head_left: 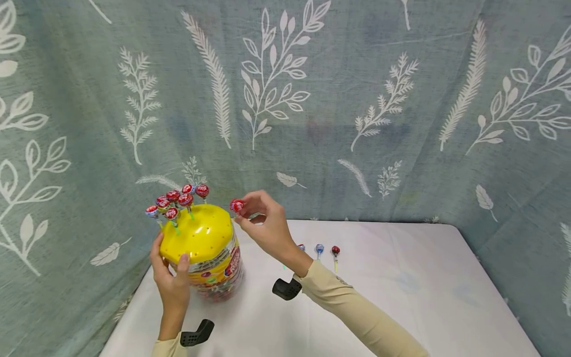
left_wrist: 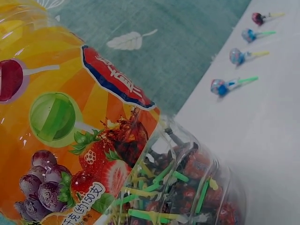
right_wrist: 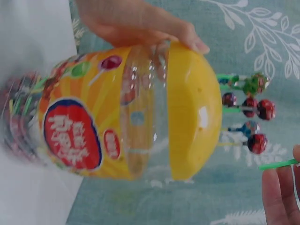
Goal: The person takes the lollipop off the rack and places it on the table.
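A large clear plastic candy jar [head_left: 214, 272] with a domed yellow lid [head_left: 202, 240] stands at the left of the table. My left hand [head_left: 173, 285] grips the jar around the lid's near left side, thumb in front. Several lollipops [head_left: 185, 200] stand upright in small holes on the lid's far left part. Right of the lid, my right hand [head_left: 266, 223] pinches a red-wrapped lollipop [head_left: 236, 205]; the right wrist view shows its green stick [right_wrist: 277, 164] between the fingertips, apart from the lid. Through the jar's lower wall [left_wrist: 225, 183], more lollipops show.
On the white table [head_left: 392, 297], several loose lollipops lie in a row right of the jar, a blue one [head_left: 319, 249] and a dark red one [head_left: 335, 250] among them. My right forearm partly covers the row. A leaf-patterned curtain [head_left: 312, 124] hangs behind the table.
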Action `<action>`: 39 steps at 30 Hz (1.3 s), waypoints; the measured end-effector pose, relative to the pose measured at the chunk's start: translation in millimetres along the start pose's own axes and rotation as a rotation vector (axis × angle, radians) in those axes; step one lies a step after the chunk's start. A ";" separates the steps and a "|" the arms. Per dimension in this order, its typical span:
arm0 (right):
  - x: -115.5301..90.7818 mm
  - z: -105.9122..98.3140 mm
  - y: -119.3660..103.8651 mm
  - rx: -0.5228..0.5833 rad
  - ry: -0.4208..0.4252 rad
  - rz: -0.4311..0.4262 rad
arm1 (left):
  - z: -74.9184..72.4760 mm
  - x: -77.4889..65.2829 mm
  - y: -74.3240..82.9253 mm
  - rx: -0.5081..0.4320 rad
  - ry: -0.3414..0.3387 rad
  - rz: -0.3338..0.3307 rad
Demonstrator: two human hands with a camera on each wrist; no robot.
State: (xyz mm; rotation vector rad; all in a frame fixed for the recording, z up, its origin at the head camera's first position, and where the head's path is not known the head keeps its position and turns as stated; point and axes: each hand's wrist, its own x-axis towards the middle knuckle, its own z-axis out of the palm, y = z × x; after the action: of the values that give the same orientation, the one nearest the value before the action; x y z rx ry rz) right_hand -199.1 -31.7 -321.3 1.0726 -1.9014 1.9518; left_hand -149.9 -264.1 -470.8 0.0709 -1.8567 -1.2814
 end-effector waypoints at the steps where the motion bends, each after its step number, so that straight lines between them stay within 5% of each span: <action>1: -1.2 -2.2 0.8 -0.004 0.002 0.002 | -1.0 -0.7 0.0 0.000 0.000 -0.002; 7: -6.8 -15.5 6.1 -0.010 0.010 0.009 | -7.5 0.5 6.5 0.001 -0.035 -0.005; 13: -14.1 -28.8 16.7 -0.033 0.029 0.042 | -15.8 8.8 34.1 -0.008 -0.128 -0.065; 18: -21.3 -38.1 15.3 -0.037 0.034 0.080 | -22.3 12.5 20.6 0.010 -0.160 -0.075; 39: -52.2 -98.8 30.9 -0.031 0.137 0.226 | -23.2 23.6 29.6 0.036 -0.255 -0.172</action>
State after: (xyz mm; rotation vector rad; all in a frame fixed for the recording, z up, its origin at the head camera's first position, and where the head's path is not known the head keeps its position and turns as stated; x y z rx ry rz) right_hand -214.9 73.3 -367.9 0.7214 -2.0445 2.0443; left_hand -137.6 -278.6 -430.7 0.0913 -2.1288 -1.4290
